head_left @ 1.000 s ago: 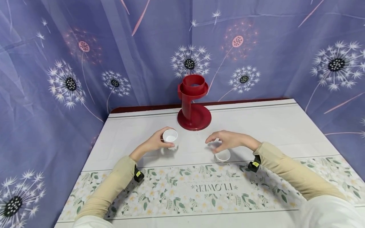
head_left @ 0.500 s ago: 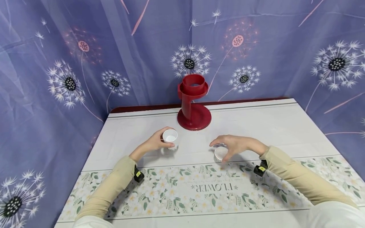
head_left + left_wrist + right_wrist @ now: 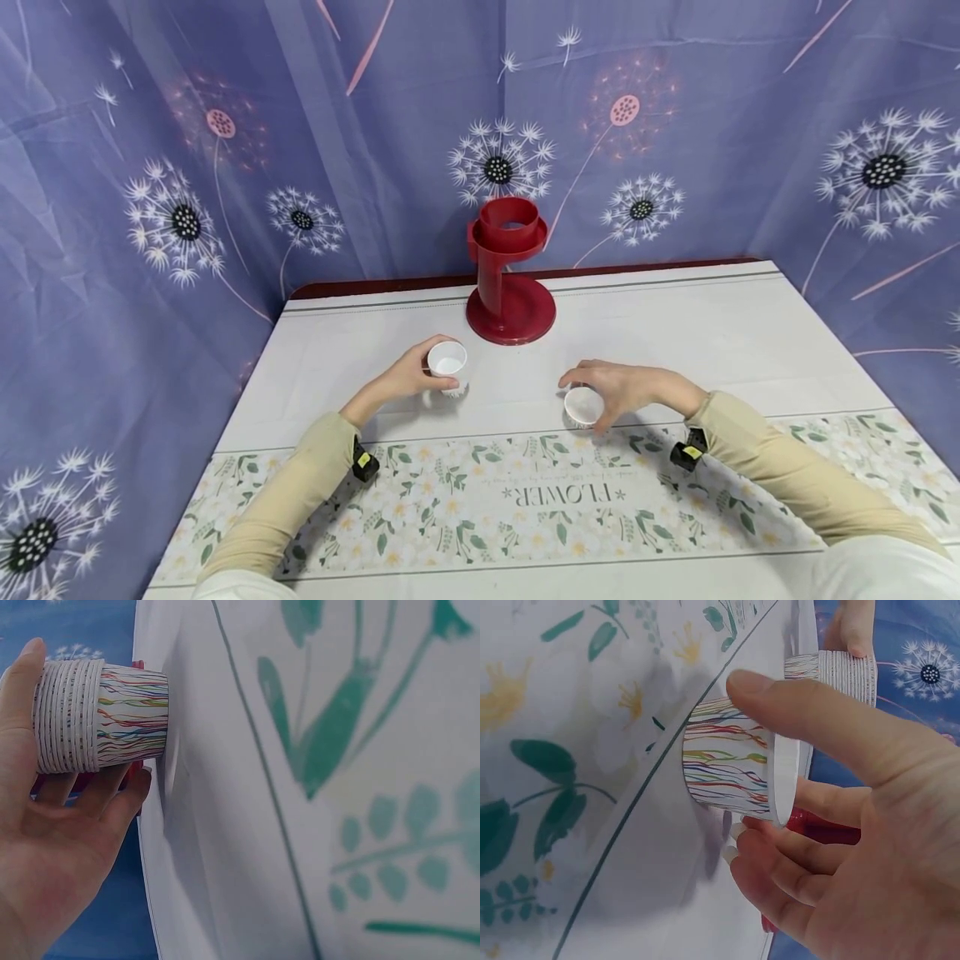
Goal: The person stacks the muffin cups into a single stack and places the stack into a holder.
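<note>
My left hand [image 3: 411, 371] grips a stack of nested paper cups [image 3: 71, 716] from the side, thumb and fingers round it. The bottom cup shows coloured wavy lines, and the stack stands mouth up on the table. To the right, a single paper cup [image 3: 583, 407] with the same line pattern [image 3: 727, 761] stands upright on the white cloth. My right hand [image 3: 626, 390] is curved round this cup, its thumb along the near side and its fingers round the far side. Part of the cup's wall is hidden behind the thumb in the right wrist view.
A red stand [image 3: 517, 312] with a round base and a ring-shaped top stands at the back, beyond both hands. A cloth [image 3: 675, 325] with a flowered band [image 3: 487, 508] covers the table. Purple dandelion curtains [image 3: 405, 142] hang behind and at both sides.
My right hand has moved right and toward me, from hovering over the single cup to curving round its sides. My left hand and its stack have stayed in place.
</note>
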Demonstrator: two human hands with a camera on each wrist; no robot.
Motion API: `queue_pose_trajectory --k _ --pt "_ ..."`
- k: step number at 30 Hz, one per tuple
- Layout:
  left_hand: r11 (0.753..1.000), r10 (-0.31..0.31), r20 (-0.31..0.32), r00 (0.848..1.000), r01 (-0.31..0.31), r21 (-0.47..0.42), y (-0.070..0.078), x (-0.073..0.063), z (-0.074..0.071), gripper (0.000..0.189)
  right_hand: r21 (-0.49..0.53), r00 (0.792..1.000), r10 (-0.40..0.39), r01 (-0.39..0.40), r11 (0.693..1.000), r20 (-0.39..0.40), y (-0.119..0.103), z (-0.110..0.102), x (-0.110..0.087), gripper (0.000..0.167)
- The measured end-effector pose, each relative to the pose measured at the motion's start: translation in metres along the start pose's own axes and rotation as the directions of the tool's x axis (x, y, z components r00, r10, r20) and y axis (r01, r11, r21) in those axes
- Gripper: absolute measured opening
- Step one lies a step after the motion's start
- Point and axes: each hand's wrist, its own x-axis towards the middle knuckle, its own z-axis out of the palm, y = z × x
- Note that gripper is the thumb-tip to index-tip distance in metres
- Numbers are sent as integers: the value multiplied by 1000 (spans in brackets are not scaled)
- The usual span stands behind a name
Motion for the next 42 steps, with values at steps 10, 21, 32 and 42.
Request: queue_pose_trajectory --k 10,21,32,42 --pt "999 -23 -6 1000 22 -33 -3 1 1 62 40 997 -57 59 998 -45 2 2 3 52" --pt "1000 -7 -9 1000 7 -19 -2 1 2 62 41 992 -81 86 996 -94 3 0 6 57" --pt "999 -28 -6 1000 28 -23 -1 1 0 61 73 983 -89 102 992 -164 0 -6 12 58" --pt "999 -48 5 999 48 -17 -3 2 0 65 57 957 -128 147 987 -259 -2 -5 22 56"
